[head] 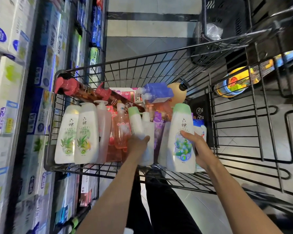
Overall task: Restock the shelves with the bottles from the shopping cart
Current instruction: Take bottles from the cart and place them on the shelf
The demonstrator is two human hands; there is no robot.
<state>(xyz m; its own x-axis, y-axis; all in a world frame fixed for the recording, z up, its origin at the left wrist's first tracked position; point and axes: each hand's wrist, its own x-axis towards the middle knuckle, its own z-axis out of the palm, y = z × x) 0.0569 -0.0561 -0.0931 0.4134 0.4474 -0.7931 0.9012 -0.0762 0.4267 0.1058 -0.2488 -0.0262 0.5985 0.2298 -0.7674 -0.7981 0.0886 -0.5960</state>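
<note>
A black wire shopping cart [159, 59] stands in front of me, packed with bottles. My right hand [195, 146] grips a large white bottle with a green cap [180, 137] at the cart's near right. My left hand [138, 143] holds a slimmer white bottle with a green cap [135, 120] in the middle of the cart. Two white aloe-label bottles [78, 132] stand at the near left. Beside them are a clear pink bottle [121, 130], red pump bottles [85, 92] and blue refill pouches [157, 92]. Shelves [15, 98] with boxed goods run along my left.
A stack of black plastic baskets [222, 22] stands beyond the cart at the far right. A second wire cart [269, 115] adjoins on the right, with a colourful round package [235, 81] nearby. Tiled aisle floor [142, 39] stretches ahead. My dark-trousered legs [152, 200] are below the cart.
</note>
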